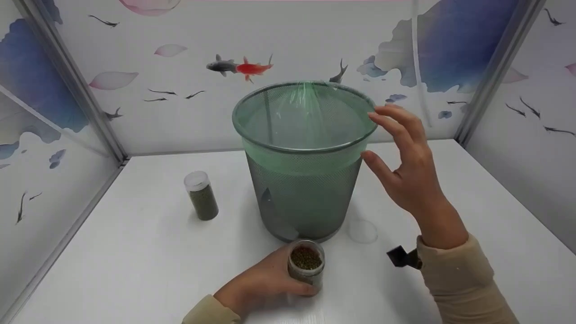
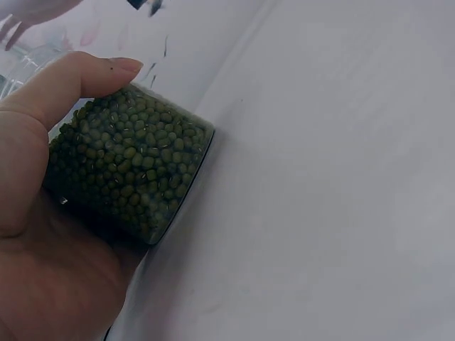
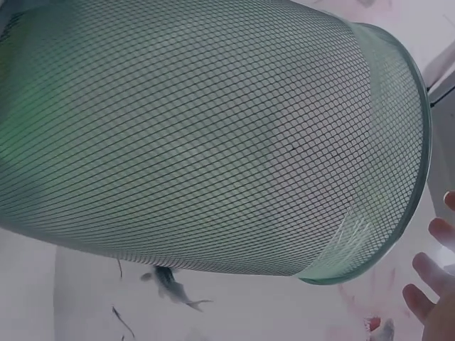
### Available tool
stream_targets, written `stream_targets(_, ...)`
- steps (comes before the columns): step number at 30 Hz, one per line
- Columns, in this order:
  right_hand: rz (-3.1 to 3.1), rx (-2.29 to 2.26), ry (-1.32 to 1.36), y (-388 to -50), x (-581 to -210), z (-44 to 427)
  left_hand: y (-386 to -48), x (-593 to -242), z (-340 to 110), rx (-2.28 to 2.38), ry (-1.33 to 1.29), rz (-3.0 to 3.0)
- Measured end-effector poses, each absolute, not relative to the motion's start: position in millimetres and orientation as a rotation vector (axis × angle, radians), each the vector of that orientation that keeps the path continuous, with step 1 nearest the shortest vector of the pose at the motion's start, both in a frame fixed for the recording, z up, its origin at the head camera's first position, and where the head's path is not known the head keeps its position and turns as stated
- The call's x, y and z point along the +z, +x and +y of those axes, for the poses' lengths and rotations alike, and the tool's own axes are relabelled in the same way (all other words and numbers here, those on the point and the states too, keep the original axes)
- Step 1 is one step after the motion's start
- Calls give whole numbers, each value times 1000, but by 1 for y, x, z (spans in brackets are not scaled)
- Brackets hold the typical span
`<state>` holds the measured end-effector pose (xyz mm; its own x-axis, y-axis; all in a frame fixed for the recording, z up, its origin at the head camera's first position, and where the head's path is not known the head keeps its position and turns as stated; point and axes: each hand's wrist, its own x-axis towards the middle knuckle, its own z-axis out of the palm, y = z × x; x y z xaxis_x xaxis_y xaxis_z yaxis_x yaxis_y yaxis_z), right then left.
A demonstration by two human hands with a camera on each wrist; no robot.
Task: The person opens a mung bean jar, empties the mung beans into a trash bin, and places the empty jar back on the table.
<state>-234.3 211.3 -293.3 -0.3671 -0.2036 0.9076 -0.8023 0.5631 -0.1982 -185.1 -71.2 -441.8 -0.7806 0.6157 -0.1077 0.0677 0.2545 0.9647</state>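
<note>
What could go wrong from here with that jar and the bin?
1. The jar in the left grip looks uncovered, so a tilt or bump could spill the beans.
2. The right grip is close to the bin's rim; a careless move might shift the bin or drag the liner.
3. The clear disc beside the bin is hard to see and could get knocked.

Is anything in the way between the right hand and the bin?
No, nothing visible is. The right hand is beside the bin, near its rim, and the right wrist view shows only a gap between them.
</note>
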Motion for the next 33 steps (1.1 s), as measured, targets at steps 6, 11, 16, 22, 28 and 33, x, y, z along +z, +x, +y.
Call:
stream_targets(6, -2002, 740, 885, -253, -297, 198, -184, -444, -73, 1558, 607, 2062)
stream_targets(11, -2033, 672, 923, -259, -299, 194, -184, -443, -72, 1558, 638, 2071)
stream_targets(16, -1991, 698, 923, -262, -300, 192, -184, -442, -72, 1565, 652, 2073)
stream_targets(22, -1901, 793, 908, -264, -304, 189, -185, -440, -71, 1608, 663, 2033)
stream_targets(28, -1862, 842, 904, -266, -305, 186, -187, -437, -74, 1657, 690, 1996)
stream_targets(33, -1864, 830, 949, -266, -304, 188, -185, -429, -76, 1702, 700, 2000)
